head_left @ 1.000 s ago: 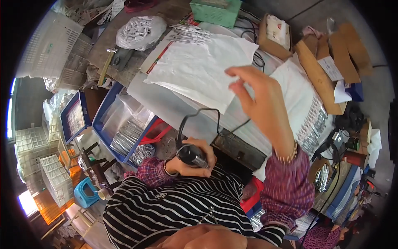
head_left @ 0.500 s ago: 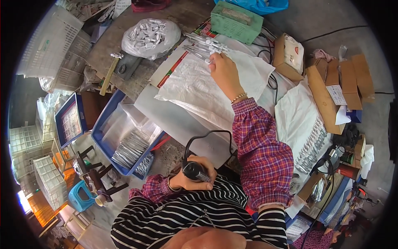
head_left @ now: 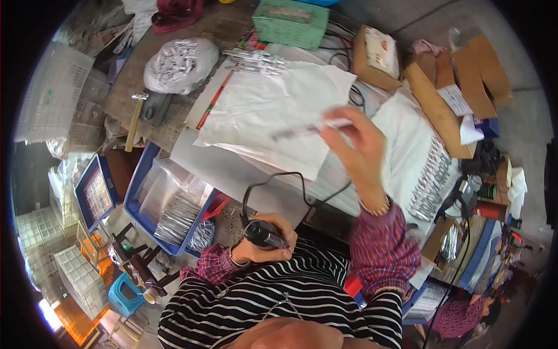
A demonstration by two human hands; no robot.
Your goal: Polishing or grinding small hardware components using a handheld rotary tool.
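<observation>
My left hand [head_left: 274, 244], close to my striped top, is wrapped round a black corded handheld tool [head_left: 260, 232]. Its exact kind does not show. A black cable [head_left: 303, 189] loops up from it towards the table. Between the fingertips of my right hand [head_left: 365, 156] is a slim white-and-silver piece [head_left: 297, 131], smeared by motion, above the white cloth [head_left: 250, 110]. At the cloth's far edge lies a pile of similar slim metal pieces with white parts [head_left: 254, 60]. To the right, several metal pieces [head_left: 431, 180] are laid in a row on another white cloth.
A clear bag of white parts [head_left: 179, 65] and a hammer [head_left: 135, 119] rest on the far left of the table. Behind the pile stands a green metal box [head_left: 290, 24]. A blue bin [head_left: 135, 192] with metal strips is at left; cardboard boxes [head_left: 437, 110] stand at right.
My right hand has come back from the pile, towards me and to the right, with a slim piece in its fingers. My left hand still holds the tool. The view has shifted slightly.
</observation>
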